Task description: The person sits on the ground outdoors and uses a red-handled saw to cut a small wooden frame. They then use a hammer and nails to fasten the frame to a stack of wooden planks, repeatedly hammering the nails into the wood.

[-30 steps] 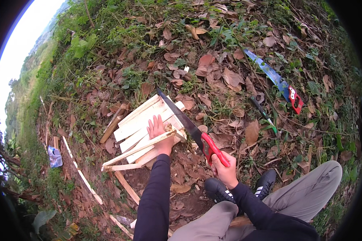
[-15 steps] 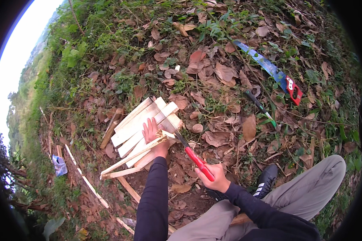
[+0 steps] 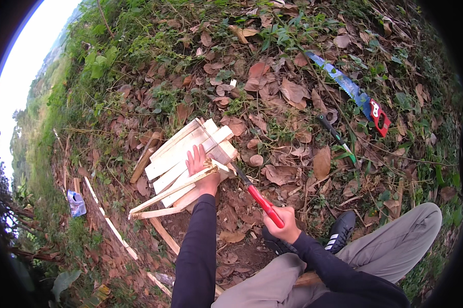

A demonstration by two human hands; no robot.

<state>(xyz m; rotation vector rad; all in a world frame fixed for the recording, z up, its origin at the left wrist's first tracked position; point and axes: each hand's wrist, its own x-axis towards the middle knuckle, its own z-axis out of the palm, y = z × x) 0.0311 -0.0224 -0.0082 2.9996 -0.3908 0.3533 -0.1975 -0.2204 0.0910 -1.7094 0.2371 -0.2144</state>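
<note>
My left hand (image 3: 204,177) lies flat with its fingers apart on several pale wooden slats (image 3: 176,149), which are joined side by side into a small panel. Thin wooden strips (image 3: 164,195) run out at a slant beside that wrist, toward the left. In my right hand (image 3: 284,226) is the red handle of a hand saw (image 3: 262,201). Its long, narrow blade reaches up and left across the right part of the slats, just beyond my left fingers. The blade is blurred, and its teeth cannot be made out.
A larger saw (image 3: 344,84) with a blue blade and red grip lies on leaf litter at the upper right. Near it is a black-and-green-handled tool (image 3: 334,134). At left are a plastic bag (image 3: 76,204) and a long wood strip (image 3: 108,220). My shoe (image 3: 342,231) is at lower right.
My right hand has drawn the saw back, down and to the right. My left hand stays on the slats. The whole view has shifted slightly.
</note>
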